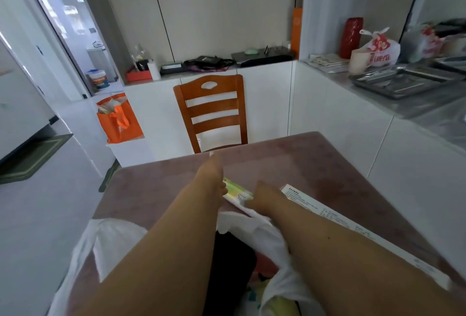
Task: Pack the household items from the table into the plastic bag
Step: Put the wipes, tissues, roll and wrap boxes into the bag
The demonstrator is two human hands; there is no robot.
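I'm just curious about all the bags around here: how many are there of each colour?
White plastic bag on the table, under the hands: 1
Orange bag on the floor: 1
White bag with red print on the counter: 1
Total: 3; a further one at the far right is too blurred to count.

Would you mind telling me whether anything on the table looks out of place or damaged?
Nothing stands out. Both hands, left hand and right hand, meet at a green-and-white packet beside the white plastic bag; nothing looks spilled or torn.
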